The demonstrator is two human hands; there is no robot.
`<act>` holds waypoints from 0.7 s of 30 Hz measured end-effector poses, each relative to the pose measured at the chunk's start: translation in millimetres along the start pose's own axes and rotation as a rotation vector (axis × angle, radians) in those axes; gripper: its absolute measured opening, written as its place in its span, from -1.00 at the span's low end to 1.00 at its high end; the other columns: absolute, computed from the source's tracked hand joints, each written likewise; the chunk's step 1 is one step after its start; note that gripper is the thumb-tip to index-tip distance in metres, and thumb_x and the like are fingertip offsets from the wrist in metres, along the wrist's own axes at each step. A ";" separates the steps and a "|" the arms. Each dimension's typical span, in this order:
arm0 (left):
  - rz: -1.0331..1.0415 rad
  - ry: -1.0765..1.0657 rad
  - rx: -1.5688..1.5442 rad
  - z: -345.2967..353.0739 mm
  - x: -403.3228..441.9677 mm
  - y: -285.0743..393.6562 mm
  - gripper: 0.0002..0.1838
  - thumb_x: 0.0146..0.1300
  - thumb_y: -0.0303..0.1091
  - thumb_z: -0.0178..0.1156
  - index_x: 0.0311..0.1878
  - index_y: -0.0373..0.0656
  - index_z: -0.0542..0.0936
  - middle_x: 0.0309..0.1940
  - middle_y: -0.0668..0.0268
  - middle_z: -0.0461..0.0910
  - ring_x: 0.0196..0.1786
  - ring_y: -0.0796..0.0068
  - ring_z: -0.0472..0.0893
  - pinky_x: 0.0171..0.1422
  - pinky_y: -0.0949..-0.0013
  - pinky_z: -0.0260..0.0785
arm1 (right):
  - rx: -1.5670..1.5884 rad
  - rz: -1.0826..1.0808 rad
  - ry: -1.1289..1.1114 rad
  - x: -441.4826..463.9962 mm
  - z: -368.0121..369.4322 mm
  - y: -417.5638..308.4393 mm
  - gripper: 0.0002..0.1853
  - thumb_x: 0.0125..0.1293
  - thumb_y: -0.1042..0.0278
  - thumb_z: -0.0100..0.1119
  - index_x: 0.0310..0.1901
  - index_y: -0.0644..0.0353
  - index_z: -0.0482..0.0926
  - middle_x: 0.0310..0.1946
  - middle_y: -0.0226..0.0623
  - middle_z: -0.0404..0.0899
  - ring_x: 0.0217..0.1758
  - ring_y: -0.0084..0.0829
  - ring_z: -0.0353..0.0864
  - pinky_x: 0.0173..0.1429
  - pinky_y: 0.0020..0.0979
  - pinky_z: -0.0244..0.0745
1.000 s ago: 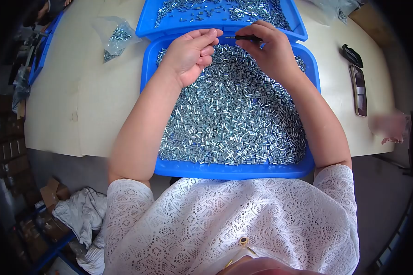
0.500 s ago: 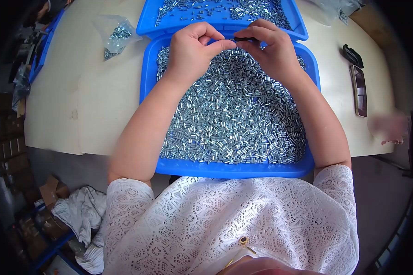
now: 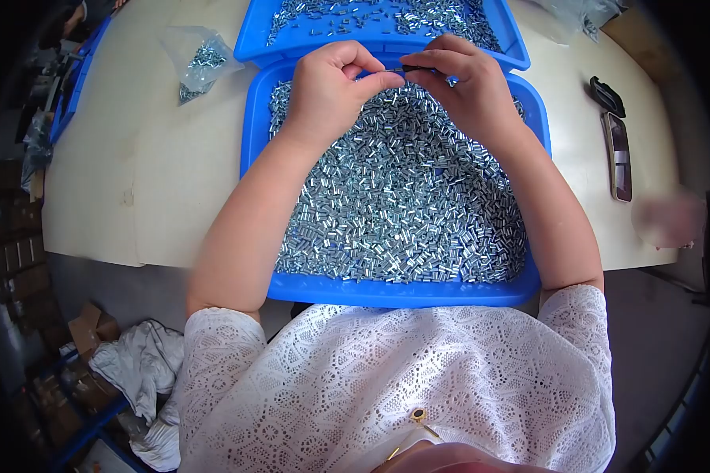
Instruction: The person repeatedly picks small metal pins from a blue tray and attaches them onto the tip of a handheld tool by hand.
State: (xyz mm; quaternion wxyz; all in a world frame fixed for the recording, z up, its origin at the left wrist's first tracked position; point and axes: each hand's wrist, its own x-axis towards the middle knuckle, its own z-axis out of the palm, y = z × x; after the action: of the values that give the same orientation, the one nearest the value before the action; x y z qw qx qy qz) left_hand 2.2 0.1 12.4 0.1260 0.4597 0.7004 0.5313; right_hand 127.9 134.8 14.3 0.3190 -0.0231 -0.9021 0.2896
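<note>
Both hands meet above the far edge of a blue tray (image 3: pixel 402 295) filled with small shiny metal cylinders (image 3: pixel 394 189). My right hand (image 3: pixel 469 87) pinches a thin dark tool (image 3: pixel 412 68) that points left. My left hand (image 3: pixel 331 88) is closed in a pinch at the tool's left tip; whatever sits between its fingertips is too small to make out. The fingertips of the two hands are a short gap apart.
Behind stands a second blue tray (image 3: pixel 331 39) with scattered metal pieces. A plastic bag of pieces (image 3: pixel 201 67) lies left on the table (image 3: pixel 173 173). At right are a phone (image 3: pixel 618 158) and a black object (image 3: pixel 606 96). A blurred object (image 3: pixel 670 217) is at the table's right edge.
My left hand was half open with its fingers spread left of the tool; it has turned and closed into a pinch at the tip. My right hand has hardly moved.
</note>
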 end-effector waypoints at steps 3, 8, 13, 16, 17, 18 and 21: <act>0.009 0.002 0.021 -1.1 -0.5 1.8 -0.77 -0.19 -0.39 0.42 -0.54 -0.24 0.53 -0.58 0.40 0.47 -0.52 0.67 0.34 -0.40 0.55 0.24 | -0.043 0.002 -0.050 -0.1 0.5 -0.4 -0.87 0.06 0.46 0.22 -0.31 0.22 0.58 -0.48 -0.28 0.47 -0.45 -0.29 0.53 -0.35 -0.39 0.43; 0.027 -0.012 0.058 0.4 -0.3 -0.5 -0.77 -0.21 -0.42 0.42 -0.55 -0.25 0.51 -0.61 0.41 0.43 -0.55 0.66 0.30 -0.46 0.55 0.19 | 0.098 0.136 -0.092 -3.0 1.4 -6.3 -0.84 0.10 0.44 0.18 -0.25 0.21 0.53 -0.44 -0.20 0.51 -0.42 -0.27 0.54 -0.34 -0.37 0.41; 0.051 -0.002 0.079 1.2 0.0 -0.7 -0.75 -0.21 -0.41 0.42 -0.57 -0.25 0.50 -0.64 0.42 0.40 -0.56 0.67 0.27 -0.48 0.55 0.17 | 0.175 0.177 -0.132 -3.7 0.8 0.0 -0.85 0.13 0.42 0.16 -0.28 0.26 0.48 -0.47 -0.16 0.52 -0.44 -0.31 0.52 -0.34 -0.38 0.38; 0.093 -0.006 0.092 2.3 -0.5 -4.2 -0.78 -0.16 -0.38 0.43 -0.54 -0.17 0.53 -0.71 0.61 0.26 -0.60 0.81 0.14 -0.55 0.63 -0.03 | 0.054 0.171 -0.155 -3.3 1.0 1.3 -0.85 0.16 0.39 0.13 -0.29 0.27 0.47 -0.50 -0.18 0.50 -0.47 -0.36 0.49 -0.35 -0.40 0.37; 0.093 -0.007 0.092 2.6 -0.5 -4.7 -0.78 -0.16 -0.38 0.43 -0.54 -0.17 0.53 -0.71 0.61 0.26 -0.60 0.81 0.14 -0.55 0.63 -0.03 | 0.054 0.171 -0.155 -3.2 0.3 0.0 -0.85 0.16 0.39 0.13 -0.29 0.27 0.47 -0.50 -0.18 0.50 -0.47 -0.36 0.49 -0.35 -0.40 0.37; 0.088 -0.007 0.090 2.7 -0.3 -5.1 -0.77 -0.16 -0.37 0.43 -0.54 -0.17 0.53 -0.71 0.62 0.24 -0.60 0.81 0.14 -0.56 0.63 -0.03 | 0.115 0.232 -0.197 -2.9 -0.8 -2.7 -0.85 0.19 0.37 0.10 -0.30 0.28 0.47 -0.51 -0.20 0.49 -0.47 -0.39 0.48 -0.35 -0.41 0.37; 0.081 -0.005 0.084 2.8 -0.2 -6.0 -0.77 -0.17 -0.37 0.44 -0.55 -0.16 0.53 -0.72 0.62 0.22 -0.61 0.82 0.13 -0.56 0.63 -0.05 | 0.259 0.266 -0.204 -5.0 4.6 1.2 -0.84 0.24 0.35 0.04 -0.29 0.28 0.46 -0.54 -0.22 0.47 -0.48 -0.44 0.45 -0.35 -0.43 0.35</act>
State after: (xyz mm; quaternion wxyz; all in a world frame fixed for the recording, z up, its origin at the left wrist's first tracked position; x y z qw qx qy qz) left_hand 1.1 1.7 6.0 0.0869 0.4939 0.7028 0.5047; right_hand 129.0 132.3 8.0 0.1854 -0.0716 -0.8739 0.4436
